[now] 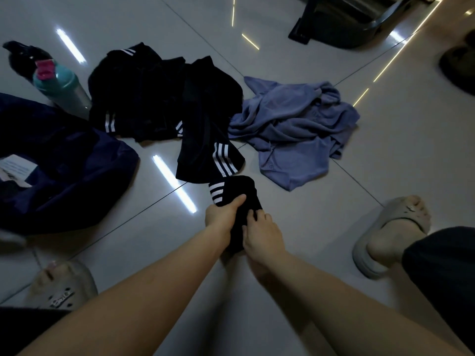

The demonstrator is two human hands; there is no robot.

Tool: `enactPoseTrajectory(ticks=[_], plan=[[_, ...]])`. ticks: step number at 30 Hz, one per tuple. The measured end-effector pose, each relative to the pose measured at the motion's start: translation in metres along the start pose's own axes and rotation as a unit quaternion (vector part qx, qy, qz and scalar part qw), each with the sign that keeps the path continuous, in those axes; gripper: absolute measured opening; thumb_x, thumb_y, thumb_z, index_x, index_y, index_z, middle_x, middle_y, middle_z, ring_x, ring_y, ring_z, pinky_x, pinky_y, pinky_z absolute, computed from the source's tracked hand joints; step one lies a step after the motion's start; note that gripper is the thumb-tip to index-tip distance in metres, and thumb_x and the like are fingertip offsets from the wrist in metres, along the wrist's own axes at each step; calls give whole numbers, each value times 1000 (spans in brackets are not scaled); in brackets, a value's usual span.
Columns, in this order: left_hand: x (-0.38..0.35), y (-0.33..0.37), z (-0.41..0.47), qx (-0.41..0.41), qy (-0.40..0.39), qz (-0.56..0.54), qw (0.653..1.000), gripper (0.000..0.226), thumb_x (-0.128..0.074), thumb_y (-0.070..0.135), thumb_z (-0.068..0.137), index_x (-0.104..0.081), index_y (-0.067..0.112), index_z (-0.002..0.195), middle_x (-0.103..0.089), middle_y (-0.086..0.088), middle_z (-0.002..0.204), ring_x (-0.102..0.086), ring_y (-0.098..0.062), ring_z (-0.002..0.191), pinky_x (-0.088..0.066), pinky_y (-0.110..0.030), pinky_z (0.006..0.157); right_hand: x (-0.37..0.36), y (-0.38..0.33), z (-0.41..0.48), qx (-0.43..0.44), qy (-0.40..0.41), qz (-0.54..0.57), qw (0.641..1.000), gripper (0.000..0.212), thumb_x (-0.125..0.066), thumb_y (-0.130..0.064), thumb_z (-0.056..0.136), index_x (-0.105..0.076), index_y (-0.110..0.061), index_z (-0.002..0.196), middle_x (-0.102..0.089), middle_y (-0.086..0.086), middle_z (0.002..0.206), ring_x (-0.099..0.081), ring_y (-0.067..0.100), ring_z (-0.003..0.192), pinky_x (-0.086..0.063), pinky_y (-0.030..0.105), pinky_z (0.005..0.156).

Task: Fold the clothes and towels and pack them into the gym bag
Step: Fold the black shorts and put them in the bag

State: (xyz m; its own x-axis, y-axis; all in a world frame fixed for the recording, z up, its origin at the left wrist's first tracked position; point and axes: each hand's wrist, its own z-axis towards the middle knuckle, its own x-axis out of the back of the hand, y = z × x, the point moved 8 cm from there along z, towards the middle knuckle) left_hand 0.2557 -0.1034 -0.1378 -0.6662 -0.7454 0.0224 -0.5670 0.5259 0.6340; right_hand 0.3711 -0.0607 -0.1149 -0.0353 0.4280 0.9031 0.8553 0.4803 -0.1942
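Observation:
A black garment with white stripes [239,194] lies bunched on the tiled floor in front of me. My left hand [222,214] grips its striped end, thumb on top. My right hand [262,229] pinches the same black cloth from the right side. Behind it lies a heap of black striped clothes [159,98]. A crumpled blue-grey towel or top [295,129] lies to the right of that heap. The dark navy gym bag [64,163] sits open at the left, with a white label inside.
A teal bottle with a pink lid [61,86] lies by the bag, with a dark object [23,55] behind it. My feet in grey slippers [390,235] flank my arms. A dark chair base [359,21] stands at the top right, and a dark shoe [460,68] lies beside it.

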Motion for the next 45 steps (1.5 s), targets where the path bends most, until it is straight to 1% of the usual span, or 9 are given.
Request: enactPoseTrajectory(ticks=[7,10,12,15,19,21,34,41,45], plan=[[-10,22,12,-48,-42,82,995,21,-84,14,79,-69,18,93,-74,-4,93,-69,-18,82,-55,-29,73,-3,18,11,1,-27,223,975,41,-45,-19,105,-52,-5,142,-53,17,139,-51,34,127,-40,36,106],[-6,37,13,-92,-72,114,987,21,-83,11,80,-68,20,92,-74,-2,93,-70,-13,81,-55,-24,68,12,33,15,-56,12,353,934,35,-59,-29,99,-68,-7,125,-71,14,118,-66,22,104,-49,31,96],[-4,50,9,-116,-107,129,979,27,-85,11,78,-71,16,101,-76,-3,95,-74,-16,84,-58,-24,70,32,52,17,-133,86,463,872,45,-72,-42,89,-63,-8,118,-72,5,101,-68,15,88,-55,33,82],[-3,72,-2,-138,-161,153,965,38,-88,15,75,-73,13,110,-78,-5,98,-76,-21,91,-61,-31,77,47,43,31,-145,23,639,755,92,-86,-50,71,-41,-11,141,-65,5,123,-69,16,100,-58,29,85],[1,99,-25,-147,-225,165,949,34,-85,19,80,-72,13,112,-78,-6,101,-76,-20,93,-60,-32,82,77,-2,37,-77,-59,772,629,50,-74,-27,89,-61,-7,132,-70,16,123,-70,31,110,-59,40,88],[11,111,-32,-159,-219,169,948,32,-83,22,83,-73,12,112,-78,-6,101,-75,-21,95,-60,-33,86,91,-21,38,-62,-69,800,592,46,-72,-20,91,-62,-1,131,-69,22,123,-68,37,112,-56,46,93],[87,187,-132,-211,-296,132,922,49,-80,10,81,-63,17,127,-76,-7,109,-73,-23,103,-55,-43,101,210,-152,5,86,-46,724,683,40,-67,-24,95,-61,-8,132,-69,19,124,-67,36,114,-53,53,99],[143,244,-195,-246,-287,177,909,41,-75,2,83,-67,6,123,-74,-17,112,-72,-32,106,-57,-42,95,254,-211,-40,132,-188,709,667,50,-59,-37,98,-62,-2,134,-66,17,127,-61,31,122,-46,40,107],[165,252,-213,-248,-270,143,919,42,-78,10,85,-67,8,125,-73,-17,116,-70,-33,109,-56,-43,95,273,-238,-46,160,-228,700,657,49,-61,-39,96,-67,-1,127,-69,18,121,-66,31,113,-51,39,99]])
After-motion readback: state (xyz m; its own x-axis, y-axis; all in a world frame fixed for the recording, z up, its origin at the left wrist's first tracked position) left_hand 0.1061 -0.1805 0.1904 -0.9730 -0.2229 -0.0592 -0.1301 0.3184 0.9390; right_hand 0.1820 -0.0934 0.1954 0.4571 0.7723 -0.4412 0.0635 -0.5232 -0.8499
